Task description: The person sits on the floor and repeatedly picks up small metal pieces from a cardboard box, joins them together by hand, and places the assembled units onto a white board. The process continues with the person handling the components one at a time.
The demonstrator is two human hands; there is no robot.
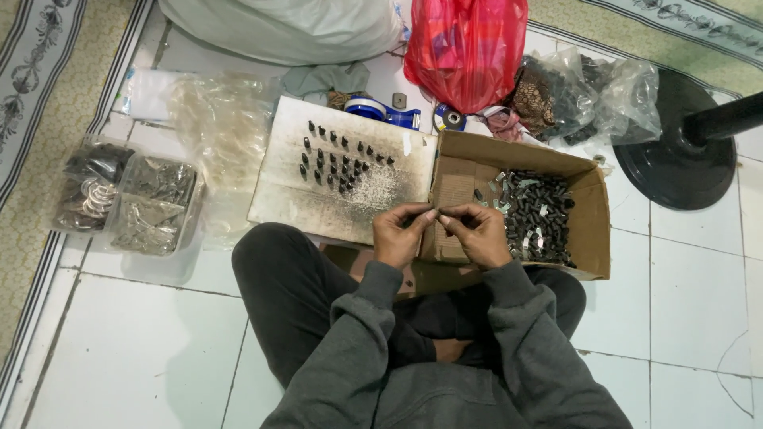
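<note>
Nearest the camera, above the crossed legs on the white tiled floor point(143, 342), the left hand point(400, 236) and right hand point(479, 234) meet fingertip to fingertip, each grip pinched on a small dark metal piece point(435, 215) held between them; its exact shape is too small to tell. It looks like a fitting or joining step, and the next move would call for a steady, fine pinch and careful lining-up. Just beyond the right hand, an open brown cardboard box point(592, 230) holds a heap of small dark parts with some silvery ones. Left of it, a flat whitish board point(294, 191) carries rows of small dark upright pieces. Farther left, clear plastic tubs point(127, 202) hold silvery metal rings
</note>
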